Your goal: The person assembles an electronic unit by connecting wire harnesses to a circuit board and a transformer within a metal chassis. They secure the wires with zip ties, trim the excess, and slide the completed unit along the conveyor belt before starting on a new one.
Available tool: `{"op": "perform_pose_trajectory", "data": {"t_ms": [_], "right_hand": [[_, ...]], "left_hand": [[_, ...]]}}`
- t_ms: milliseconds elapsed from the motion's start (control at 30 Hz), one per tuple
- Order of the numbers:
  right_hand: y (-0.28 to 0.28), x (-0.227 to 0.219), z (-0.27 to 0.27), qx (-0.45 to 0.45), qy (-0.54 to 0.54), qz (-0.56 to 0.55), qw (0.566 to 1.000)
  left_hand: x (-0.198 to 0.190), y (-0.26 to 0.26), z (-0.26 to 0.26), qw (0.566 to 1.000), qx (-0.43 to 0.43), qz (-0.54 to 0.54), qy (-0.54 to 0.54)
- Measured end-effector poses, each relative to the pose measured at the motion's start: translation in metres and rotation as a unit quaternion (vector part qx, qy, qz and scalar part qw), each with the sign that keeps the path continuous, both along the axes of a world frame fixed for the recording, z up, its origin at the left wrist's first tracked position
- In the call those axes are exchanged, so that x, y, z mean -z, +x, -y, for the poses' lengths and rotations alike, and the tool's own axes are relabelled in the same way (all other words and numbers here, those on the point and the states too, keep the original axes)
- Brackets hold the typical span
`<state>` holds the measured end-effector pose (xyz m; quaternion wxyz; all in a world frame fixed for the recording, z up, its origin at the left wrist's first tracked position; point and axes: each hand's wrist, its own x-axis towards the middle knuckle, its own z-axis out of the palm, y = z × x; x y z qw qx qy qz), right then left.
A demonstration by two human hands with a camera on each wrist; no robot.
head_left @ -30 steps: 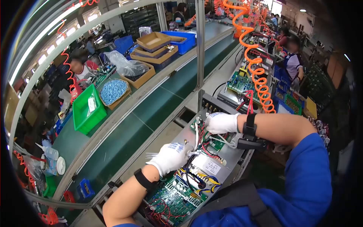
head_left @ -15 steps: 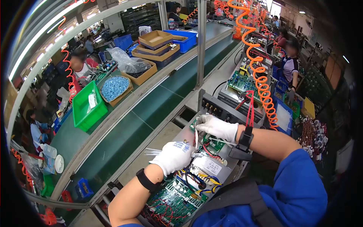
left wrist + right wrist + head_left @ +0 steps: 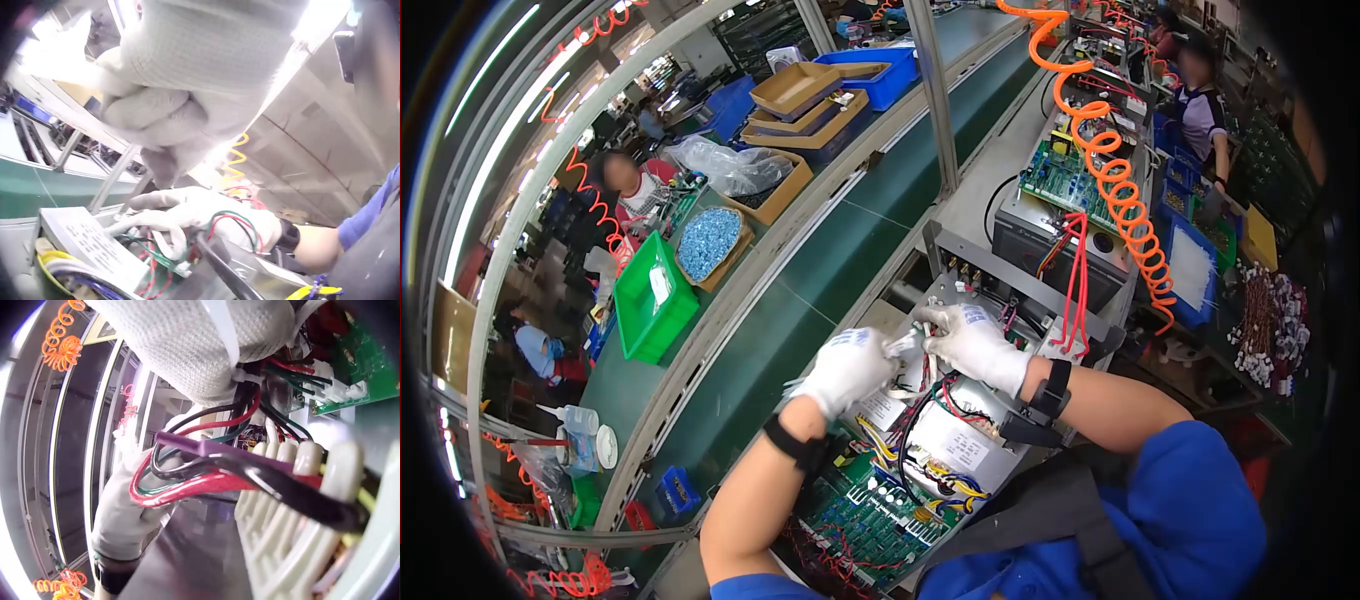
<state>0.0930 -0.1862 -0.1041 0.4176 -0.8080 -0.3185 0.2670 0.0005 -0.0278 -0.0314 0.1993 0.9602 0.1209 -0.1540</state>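
Both hands wear white knit gloves. Above the open metal chassis, the left hand holds white cable ties with its fingers curled; their loose ends poke out behind it. The right hand pinches a bundle of red, black and green wires, close beside the left hand. Round this bundle sits a white cable tie, right under the right glove in the right wrist view. Below the hands are a silver part with a white label, yellow and blue leads, and a green circuit board.
A dark chassis panel stands beyond the right hand, with red cables and an orange coiled hose nearby. Left runs a green conveyor; past its rail sit a green bin and blue parts. Other people work farther off.
The head view has shifted. The left hand has risen off the labelled part towards the panel, now close to the right hand. The right hand has moved slightly along the wires.
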Motion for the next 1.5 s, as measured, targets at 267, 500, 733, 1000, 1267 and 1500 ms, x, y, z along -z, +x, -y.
{"op": "perform_pose_trajectory", "data": {"t_ms": [267, 500, 733, 1000, 1267, 1500], "right_hand": [[-0.008, 0.004, 0.003, -0.019, -0.039, 0.108, 0.993], [-0.002, -0.017, -0.003, -0.103, -0.112, 0.184, 0.971], [0.012, -0.019, 0.002, -0.069, -0.056, 0.148, 0.985], [0.033, -0.03, 0.016, -0.072, -0.027, 0.065, 0.995], [0.033, -0.035, 0.025, -0.085, 0.106, -0.154, 0.979], [0.032, -0.044, 0.033, -0.089, 0.094, -0.228, 0.965]], "left_hand": [[0.058, 0.019, -0.01, 0.973, 0.039, 0.01, -0.226], [0.038, 0.013, -0.003, 0.987, 0.015, 0.007, -0.16], [0.041, -0.002, 0.003, 0.87, -0.04, 0.117, -0.478], [0.052, -0.003, 0.005, 0.788, -0.033, 0.038, -0.614], [0.052, -0.007, 0.016, 0.817, -0.119, 0.1, -0.555], [0.045, -0.01, 0.021, 0.815, -0.133, 0.116, -0.552]]}}
